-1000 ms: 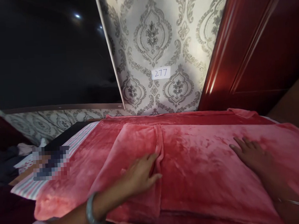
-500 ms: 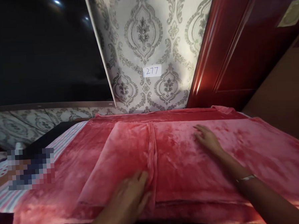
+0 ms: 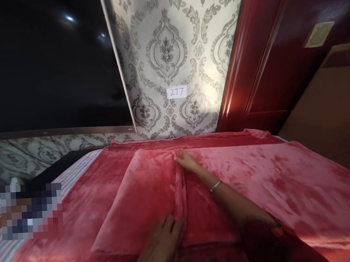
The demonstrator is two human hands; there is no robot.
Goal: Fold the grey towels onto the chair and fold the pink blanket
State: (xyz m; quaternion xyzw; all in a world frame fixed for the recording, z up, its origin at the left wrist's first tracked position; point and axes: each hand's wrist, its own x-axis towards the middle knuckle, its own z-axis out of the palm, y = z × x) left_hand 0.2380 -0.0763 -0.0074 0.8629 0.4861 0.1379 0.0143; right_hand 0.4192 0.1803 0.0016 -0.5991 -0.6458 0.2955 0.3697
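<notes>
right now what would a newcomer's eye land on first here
The red plush blanket fills the lower half, with a folded flap on its left part. Both hands rest flat along the flap's raised edge: the right hand at its far end, the left hand at its near end. Behind, on the patterned wallpaper, sits a small white label reading 277.

The left hand (image 3: 161,241) lies flat and palm down close to the body, fingers together and pointing forward, while the right arm reaches far ahead and across, its right hand (image 3: 186,161) flat with fingers extended, a thin bangle (image 3: 216,186) on that wrist.
</notes>
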